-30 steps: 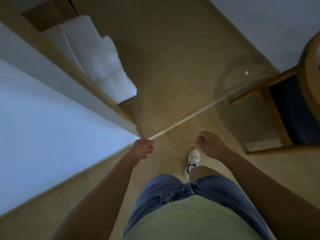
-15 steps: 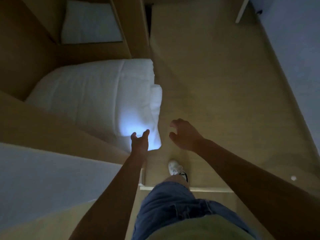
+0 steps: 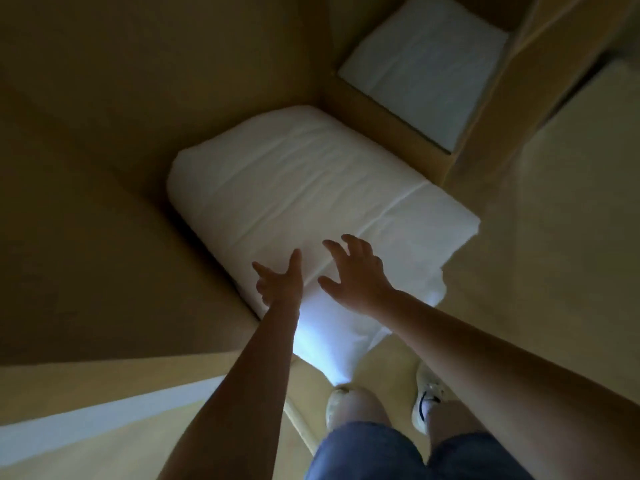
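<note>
Over the near end of the duvet (image 3: 304,188)
Left hand (image 3: 281,284) and right hand (image 3: 358,277): grips open, fingers spread, duvet dead ahead, right hand closer.

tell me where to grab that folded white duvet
Probably the near end of the folded duvet, which sticks out past the wooden compartment. Come in from the front, left hand and right hand spread apart: it is wide, soft and boxed in behind.

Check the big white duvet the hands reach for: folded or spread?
Folded. The white duvet lies as a thick bundle with layered edges and a crease across its top.
</note>
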Motion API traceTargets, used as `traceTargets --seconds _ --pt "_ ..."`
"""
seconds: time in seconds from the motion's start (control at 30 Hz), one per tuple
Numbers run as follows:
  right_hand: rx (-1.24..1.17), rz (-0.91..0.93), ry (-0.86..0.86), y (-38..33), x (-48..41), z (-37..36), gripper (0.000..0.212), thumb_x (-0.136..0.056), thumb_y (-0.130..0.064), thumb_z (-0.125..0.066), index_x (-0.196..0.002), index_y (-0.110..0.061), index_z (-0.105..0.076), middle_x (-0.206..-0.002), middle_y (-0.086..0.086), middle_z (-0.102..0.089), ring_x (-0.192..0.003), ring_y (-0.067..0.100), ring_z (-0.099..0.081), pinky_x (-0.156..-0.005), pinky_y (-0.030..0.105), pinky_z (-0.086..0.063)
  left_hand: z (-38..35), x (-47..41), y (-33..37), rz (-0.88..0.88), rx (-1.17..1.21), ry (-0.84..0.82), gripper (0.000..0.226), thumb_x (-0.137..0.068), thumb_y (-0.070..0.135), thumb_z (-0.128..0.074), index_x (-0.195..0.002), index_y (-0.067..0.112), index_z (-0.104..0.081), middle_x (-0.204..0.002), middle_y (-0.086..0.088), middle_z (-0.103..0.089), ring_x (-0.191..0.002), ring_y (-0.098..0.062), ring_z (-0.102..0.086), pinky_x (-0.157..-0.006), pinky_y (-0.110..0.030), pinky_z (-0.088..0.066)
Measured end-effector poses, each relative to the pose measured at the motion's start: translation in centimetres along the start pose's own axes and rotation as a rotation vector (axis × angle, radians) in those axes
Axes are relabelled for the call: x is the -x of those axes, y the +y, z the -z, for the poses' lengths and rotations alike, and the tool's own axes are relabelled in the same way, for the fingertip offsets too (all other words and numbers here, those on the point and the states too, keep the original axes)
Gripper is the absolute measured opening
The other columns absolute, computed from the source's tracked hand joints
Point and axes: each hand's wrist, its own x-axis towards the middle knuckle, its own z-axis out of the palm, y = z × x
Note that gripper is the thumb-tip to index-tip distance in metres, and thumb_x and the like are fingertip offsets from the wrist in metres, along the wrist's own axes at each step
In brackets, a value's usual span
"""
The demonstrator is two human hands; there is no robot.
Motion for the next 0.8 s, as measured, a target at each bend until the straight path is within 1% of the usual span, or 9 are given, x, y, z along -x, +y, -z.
traceTargets --seconds 0.13,0.27,0.33,0.4,0.47,0.53,0.63,0.7,0.8 --pt "0.163 0.109 -0.092 0.8 -7.6 -2.7 0.085 -0.084 -0.068 -0.040 -0.147 -0.040 0.009 -0.157 0.010 0.017 -0.143 0.033 0.016 -0.109 0.062 0.003 -1.3 -4.7 -0.5 0.139 0.056 0.180 0.105 -0.077 0.067 -0.056 -0.151 0.020 0.002 -0.153 -0.022 -0.013 -0.138 -0.041 -0.021 -0.111 -0.053 -0.024" --pt "0.274 0.098 -0.051 0.5 -12.8 -8.2 0.091 -0.071 -0.083 -0.020 -0.141 -0.044 0.023 -0.154 0.015 0.023 -0.139 0.040 0.023 -0.098 0.073 0.010 -1.8 -9.5 -4.5 0.223 0.287 0.288 0.112 -0.064 0.064 -0.071 -0.149 0.020 -0.012 -0.147 -0.016 -0.029 -0.132 -0.037 -0.035 -0.107 -0.049 -0.035" --pt "0.312 0.095 -0.020 0.9 -14.4 -11.6 0.093 -0.068 -0.084 -0.018 -0.142 -0.043 0.020 -0.155 0.018 0.019 -0.137 0.039 0.025 -0.094 0.073 0.014 -2.6 -12.4 -6.8 0.186 0.333 0.342 0.114 -0.062 0.055 -0.079 -0.149 0.017 -0.015 -0.148 -0.012 -0.031 -0.133 -0.031 -0.037 -0.109 -0.040 -0.034" --pt "0.319 0.091 -0.005 1.7 -15.5 -14.7 0.095 -0.069 -0.081 -0.027 -0.143 -0.041 0.017 -0.156 0.020 0.012 -0.136 0.036 0.025 -0.091 0.069 0.020 -4.0 -14.8 -8.9 0.170 0.366 0.390 0.114 -0.063 0.047 -0.082 -0.149 0.017 -0.015 -0.149 -0.009 -0.031 -0.134 -0.026 -0.035 -0.110 -0.035 -0.032" --pt "0.323 0.068 0.009 2.3 -16.4 -17.2 0.096 -0.071 -0.077 -0.035 -0.138 -0.041 0.022 -0.156 0.020 0.009 -0.135 0.035 0.028 -0.090 0.067 0.025 -5.5 -17.1 -10.6 0.182 0.385 0.427 0.113 -0.061 0.044 -0.084 -0.148 0.016 -0.019 -0.148 -0.007 -0.033 -0.134 -0.022 -0.037 -0.108 -0.029 -0.031" --pt "0.365 0.049 0.019 2.5 -17.3 -19.1 0.096 -0.073 -0.076 -0.035 -0.134 -0.039 0.030 -0.155 0.017 0.018 -0.131 0.035 0.034 -0.088 0.066 0.027 -6.4 -19.2 -12.2 0.150 0.390 0.441 0.108 -0.058 0.042 -0.085 -0.146 0.016 -0.027 -0.145 -0.005 -0.039 -0.131 -0.018 -0.041 -0.104 -0.022 -0.033" --pt "0.384 0.058 -0.005 2.4 -18.1 -20.3 0.093 -0.076 -0.074 -0.033 -0.135 -0.037 0.029 -0.141 0.012 0.040 -0.128 0.033 0.039 -0.085 0.065 0.032 -6.8 -21.2 -13.4 0.086 0.405 0.416 0.095 -0.059 0.044 -0.084 -0.140 0.019 -0.040 -0.138 0.002 -0.048 -0.119 -0.006 -0.046 -0.085 -0.004 -0.034" --pt "0.379 0.058 -0.021 2.3 -18.2 -20.3 0.092 -0.077 -0.071 -0.036 -0.141 -0.037 0.022 -0.142 0.012 0.041 -0.128 0.033 0.040 -0.083 0.063 0.035 -6.7 -21.6 -13.4 0.089 0.375 0.371 0.095 -0.058 0.056 -0.079 -0.139 0.022 -0.042 -0.138 0.003 -0.049 -0.121 -0.007 -0.047 -0.087 -0.009 -0.034" --pt "0.374 0.049 -0.051 2.1 -17.9 -19.4 0.090 -0.078 -0.067 -0.041 -0.148 -0.037 0.008 -0.153 0.018 0.026 -0.128 0.032 0.039 -0.084 0.062 0.034 -6.5 -21.1 -12.8 0.130 0.340 0.305 0.117 -0.047 0.076 -0.072 -0.144 0.022 -0.035 -0.145 0.003 -0.042 -0.131 -0.013 -0.042 -0.101 -0.021 -0.034"
